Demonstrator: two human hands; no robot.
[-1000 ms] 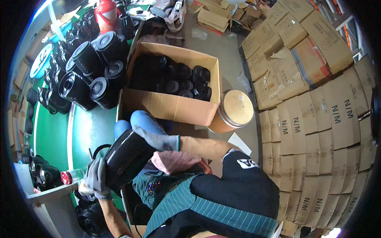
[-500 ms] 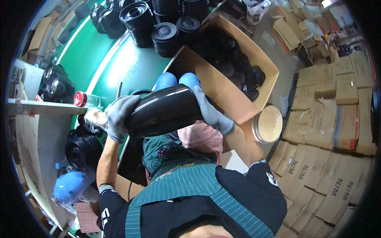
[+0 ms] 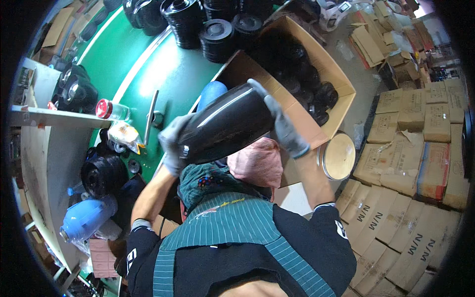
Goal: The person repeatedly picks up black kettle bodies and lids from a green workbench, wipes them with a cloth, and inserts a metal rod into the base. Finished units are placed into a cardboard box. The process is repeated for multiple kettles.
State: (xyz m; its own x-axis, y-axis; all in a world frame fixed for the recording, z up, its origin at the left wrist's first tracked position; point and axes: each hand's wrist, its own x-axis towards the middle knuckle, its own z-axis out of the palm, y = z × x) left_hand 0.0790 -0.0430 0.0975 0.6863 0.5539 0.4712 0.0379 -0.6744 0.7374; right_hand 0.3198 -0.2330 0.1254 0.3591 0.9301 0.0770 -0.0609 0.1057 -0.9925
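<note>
A large glossy black shell, rounded like a barrel (image 3: 227, 123), is held tilted above my lap, its right end higher. My left hand (image 3: 175, 141), in a grey glove, grips its left end. My right hand (image 3: 287, 131), gloved too, is closed round the right end, fingers over the rim. The shell's far side and the fingertips behind it are hidden. A pink cloth (image 3: 257, 161) lies below the shell. Beyond it shows part of a blue rounded thing (image 3: 213, 91). A thin metal rod (image 3: 151, 116) is on the green table, left of the shell.
Stacks of black round parts (image 3: 217, 37) stand at the back of the green table (image 3: 193, 67). An open cardboard box (image 3: 341, 106) of black parts is at the right, beside a round tin (image 3: 339, 156). A red-lidded jar (image 3: 111, 109) is at left; stacked cartons (image 3: 391, 198) fill the right.
The black shell has moved slightly right and tilted more steeply, its right end rising. Both hands have gone along with it, still gripping, and the view has shifted a little.
</note>
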